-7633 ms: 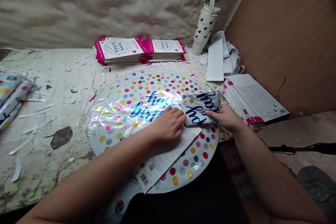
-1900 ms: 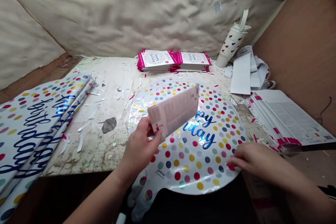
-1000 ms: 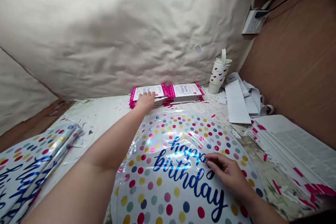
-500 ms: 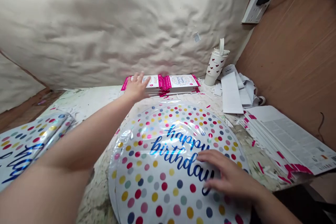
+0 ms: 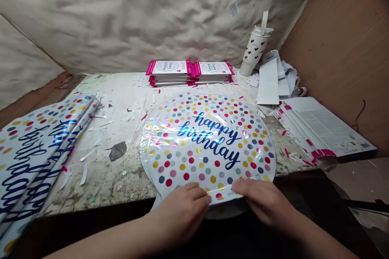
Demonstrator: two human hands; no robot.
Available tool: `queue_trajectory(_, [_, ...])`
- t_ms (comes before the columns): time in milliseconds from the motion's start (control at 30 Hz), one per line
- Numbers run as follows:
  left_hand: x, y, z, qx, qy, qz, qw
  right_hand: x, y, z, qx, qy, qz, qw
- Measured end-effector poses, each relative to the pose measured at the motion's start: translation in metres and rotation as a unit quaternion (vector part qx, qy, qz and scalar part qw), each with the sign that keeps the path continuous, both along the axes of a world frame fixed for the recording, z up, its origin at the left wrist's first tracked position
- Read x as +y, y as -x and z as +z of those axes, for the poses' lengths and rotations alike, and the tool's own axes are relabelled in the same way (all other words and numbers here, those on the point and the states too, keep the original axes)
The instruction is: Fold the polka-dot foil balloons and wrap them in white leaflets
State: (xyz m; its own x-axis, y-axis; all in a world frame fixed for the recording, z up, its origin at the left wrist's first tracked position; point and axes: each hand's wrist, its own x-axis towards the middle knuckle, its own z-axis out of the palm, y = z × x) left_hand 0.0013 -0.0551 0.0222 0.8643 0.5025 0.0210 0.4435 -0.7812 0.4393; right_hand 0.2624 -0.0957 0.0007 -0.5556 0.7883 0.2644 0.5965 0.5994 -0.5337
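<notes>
In front of me lies a round, flat foil balloon (image 5: pixel 176 160), white with coloured dots and blue "happy birthday" lettering. At least one more balloon shows beneath it at the left edge. My left hand (image 5: pixel 190 206) is closed on the near edge of the balloon, fingers curled over the rim. A little to the right, my right hand (image 5: pixel 264 200) pinches the same near edge, thumb below and mostly hidden. That edge reaches past the front of the table.
Pink-edged printed packs (image 5: pixel 170 73) stand stacked at the back. A white tumbler (image 5: pixel 255 50) and loose white papers (image 5: pixel 269 83) are behind right. Flat cards (image 5: pixel 331 129) lie at right. Folded foil balloons (image 5: pixel 39 145) lie at left. Paper scraps litter the worn table (image 5: pixel 118 97).
My left hand has come back from the packs at the rear to the balloon's near edge. My right hand has moved down from the lettering to that edge. The view has tilted down.
</notes>
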Motion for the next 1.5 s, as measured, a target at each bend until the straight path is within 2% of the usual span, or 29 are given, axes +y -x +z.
queue_trajectory(67, [0.009, 0.000, 0.006, 0.025, 0.142, 0.075, 0.987, 0.005, 0.000, 0.005, 0.033, 0.064, -0.012, 0.997])
queue_trajectory(167, [0.032, 0.000, 0.011, 0.042, 0.343, 0.185, 0.920, 0.017, -0.004, 0.013, 0.041, 0.176, -0.032, 0.983])
queue_trajectory(267, [0.058, -0.001, 0.011, 0.034, 0.487, 0.174, 0.856, 0.033, -0.008, 0.026, 0.003, 0.279, -0.039, 0.959])
queue_trajectory(333, [0.069, -0.005, 0.011, 0.027, 0.520, 0.162, 0.838, 0.044, -0.002, 0.037, -0.021, 0.320, -0.013, 0.947])
queue_trajectory(367, [0.072, -0.009, 0.012, 0.024, 0.510, 0.167, 0.843, 0.048, 0.004, 0.042, -0.029, 0.328, 0.005, 0.944])
queue_trajectory(433, [0.070, -0.015, 0.017, 0.030, 0.444, 0.175, 0.878, 0.055, 0.021, 0.048, -0.044, 0.306, 0.019, 0.951])
queue_trajectory(500, [0.062, -0.012, 0.025, 0.062, 0.318, 0.164, 0.932, 0.059, 0.040, 0.048, -0.062, 0.247, -0.003, 0.967])
queue_trajectory(567, [0.053, 0.006, 0.033, 0.111, 0.167, 0.162, 0.966, 0.060, 0.050, 0.045, -0.060, 0.198, -0.035, 0.978])
queue_trajectory(633, [0.049, 0.040, 0.040, 0.160, 0.052, 0.181, 0.969, 0.059, 0.050, 0.041, -0.025, 0.192, -0.062, 0.979])
queue_trajectory(700, [0.049, 0.078, 0.042, 0.189, -0.013, 0.220, 0.957, 0.058, 0.042, 0.039, 0.024, 0.201, -0.097, 0.975])
queue_trajectory(767, [0.053, 0.104, 0.042, 0.166, -0.093, 0.271, 0.944, 0.056, 0.034, 0.039, 0.065, 0.210, -0.120, 0.968])
queue_trajectory(833, [0.057, 0.110, 0.039, 0.107, -0.112, 0.247, 0.957, 0.052, 0.030, 0.039, 0.095, 0.219, -0.123, 0.963])
queue_trajectory(933, [0.059, 0.093, 0.029, 0.041, -0.016, 0.119, 0.992, 0.042, 0.032, 0.040, 0.103, 0.209, -0.116, 0.966])
queue_trajectory(1000, [0.059, 0.080, 0.020, 0.020, 0.033, 0.082, 0.996, 0.035, 0.033, 0.038, 0.074, 0.187, -0.103, 0.974])
queue_trajectory(1067, [0.059, 0.077, 0.009, 0.012, 0.035, 0.078, 0.996, 0.027, 0.027, 0.031, 0.018, 0.154, -0.088, 0.984])
queue_trajectory(1167, [0.061, 0.090, -0.009, 0.036, -0.014, 0.067, 0.997, 0.015, 0.004, 0.011, -0.073, 0.078, -0.096, 0.990])
queue_trajectory(1333, [0.065, 0.117, -0.032, 0.037, -0.112, 0.076, 0.990, 0.012, -0.053, -0.026, -0.118, -0.029, -0.202, 0.972])
queue_trajectory(1433, [0.077, 0.124, -0.035, 0.038, -0.127, 0.096, 0.986, 0.025, -0.082, -0.032, -0.116, -0.042, -0.239, 0.963])
queue_trajectory(1500, [0.089, 0.127, -0.033, 0.053, -0.113, 0.100, 0.987, 0.037, -0.094, -0.028, -0.114, -0.026, -0.213, 0.970])
